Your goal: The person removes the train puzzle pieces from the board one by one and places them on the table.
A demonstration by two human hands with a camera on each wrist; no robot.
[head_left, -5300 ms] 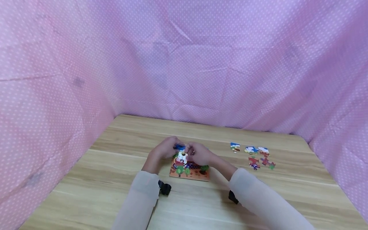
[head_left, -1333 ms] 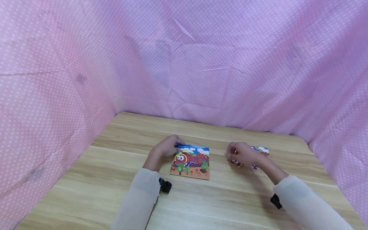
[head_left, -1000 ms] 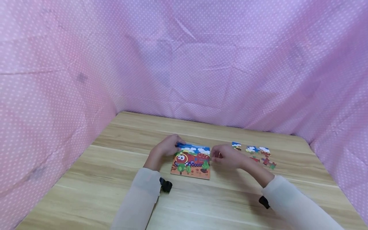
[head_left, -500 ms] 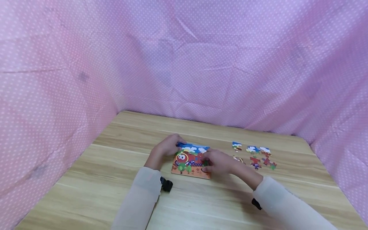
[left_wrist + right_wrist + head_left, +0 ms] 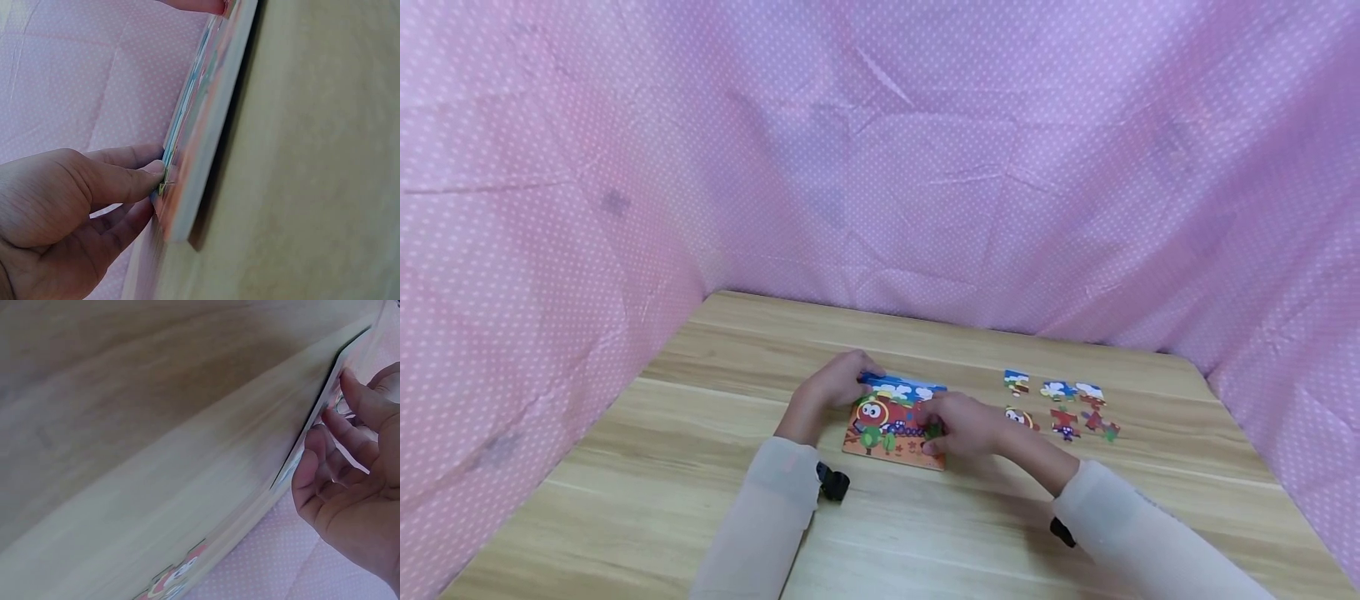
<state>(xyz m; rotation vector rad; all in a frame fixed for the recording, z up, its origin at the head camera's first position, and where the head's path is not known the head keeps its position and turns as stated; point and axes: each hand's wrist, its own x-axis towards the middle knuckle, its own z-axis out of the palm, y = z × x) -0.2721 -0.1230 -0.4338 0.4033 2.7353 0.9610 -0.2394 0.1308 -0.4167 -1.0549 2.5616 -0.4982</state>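
Note:
A jigsaw puzzle (image 5: 895, 421) with a red train, trees and clouds lies flat on the wooden table. My left hand (image 5: 837, 379) pinches its far left corner, thumb on top; the left wrist view shows the puzzle (image 5: 209, 112) edge-on at the thumb and fingers of that hand (image 5: 69, 206). On the right part of the picture, my right hand (image 5: 966, 423) touches the surface with bent, spread fingertips. From the right wrist, the fingers of this hand (image 5: 356, 469) meet the puzzle edge (image 5: 322, 394). Whether a piece is between them is hidden.
Right of the puzzle lie loose pieces: one with the train's face (image 5: 1019, 417), a sky piece (image 5: 1017, 382), two cloud pieces (image 5: 1058, 390), a red piece (image 5: 1064, 422) and others (image 5: 1101, 425). Pink dotted cloth (image 5: 925, 208) hangs around the wooden table (image 5: 895, 533).
Both hands were over the puzzle; my right hand then moved to the loose pieces, where the train-face piece now lies, and came back left onto the puzzle. The left hand stayed at the corner.

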